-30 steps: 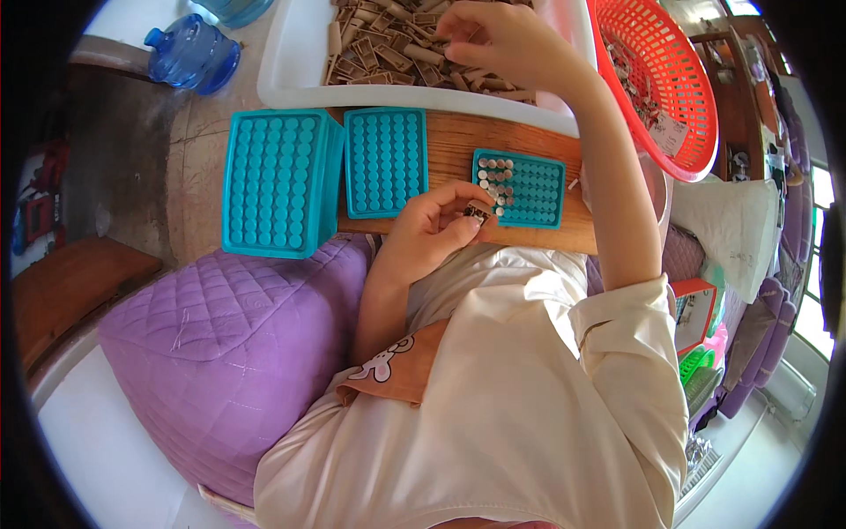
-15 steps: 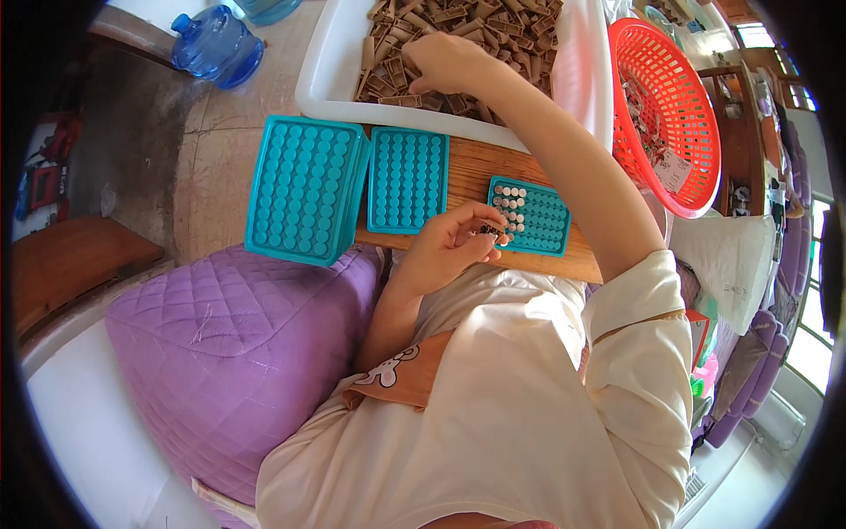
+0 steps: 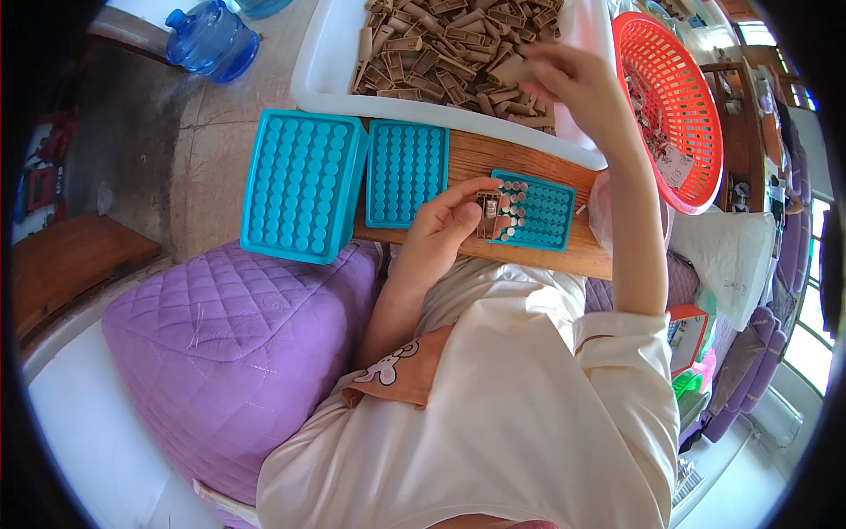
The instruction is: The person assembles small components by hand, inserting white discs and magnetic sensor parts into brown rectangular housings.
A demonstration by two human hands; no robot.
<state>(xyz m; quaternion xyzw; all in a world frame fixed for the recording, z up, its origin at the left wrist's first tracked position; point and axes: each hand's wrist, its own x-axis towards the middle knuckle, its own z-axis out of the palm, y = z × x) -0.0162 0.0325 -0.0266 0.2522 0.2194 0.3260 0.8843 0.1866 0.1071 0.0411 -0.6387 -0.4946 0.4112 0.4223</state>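
My left hand [image 3: 438,231] is closed on a small brown plastic casing [image 3: 489,216], which has shiny metal showing inside it. It hovers at the left edge of a teal tray [image 3: 545,216] where several small pale round-topped pegs [image 3: 513,212] stand in the left part. My right hand [image 3: 577,93], fingers smeared by motion, is above the right side of a white bin [image 3: 326,88]. Brown plastic casings [image 3: 432,62] are heaped in that bin. One lighter casing [image 3: 507,70] appears near my right fingertips; whether they hold it is unclear.
Two more teal trays with round knobs, a thick stack [image 3: 300,185] and a thinner one [image 3: 407,174], sit left on the wooden board [image 3: 476,159]. A red basket [image 3: 696,106] with small parts is at right. A purple quilted cushion [image 3: 238,326] lies left; a blue water bottle [image 3: 211,44] stands behind.
My right hand has lifted out of the heap and swung right toward the bin's near right corner. My left hand has turned, bringing the held casing's metal inside into view.
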